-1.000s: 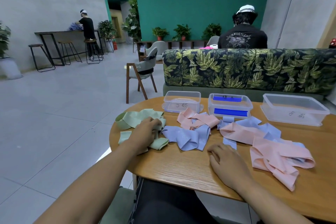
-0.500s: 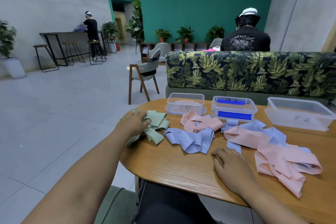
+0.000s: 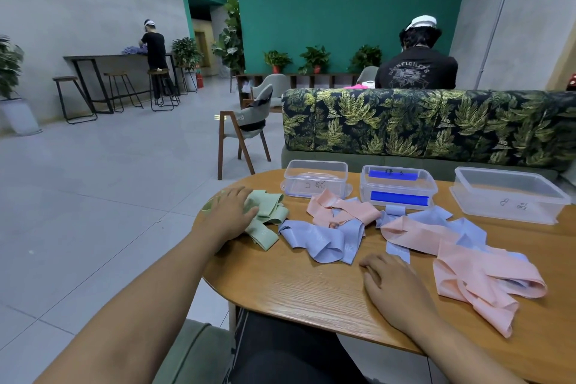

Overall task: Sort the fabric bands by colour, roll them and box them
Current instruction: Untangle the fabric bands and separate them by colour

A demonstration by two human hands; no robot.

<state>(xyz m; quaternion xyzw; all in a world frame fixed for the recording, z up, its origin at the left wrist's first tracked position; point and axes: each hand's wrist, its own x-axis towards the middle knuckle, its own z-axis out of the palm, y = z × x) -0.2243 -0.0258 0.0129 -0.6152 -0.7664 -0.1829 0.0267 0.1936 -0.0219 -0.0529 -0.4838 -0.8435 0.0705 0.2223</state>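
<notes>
Head camera, watched from my remote desk: a wooden table (image 3: 311, 284) stands before a leaf-print sofa (image 3: 436, 125) and a green wall (image 3: 343, 3), with three clear boxes (image 3: 397, 188) lined along its far edge. Green bands (image 3: 268, 215) lie bunched at the table's left rim, partly under my left hand (image 3: 229, 215), which rests on them with fingers straight and spread, gripping nothing. Blue bands (image 3: 321, 240) sit between the two hands; pink bands (image 3: 477, 274) sprawl to the right of my right hand (image 3: 392, 284). That hand lies palm down on bare wood, fingers loosely bent, holding nothing.
</notes>
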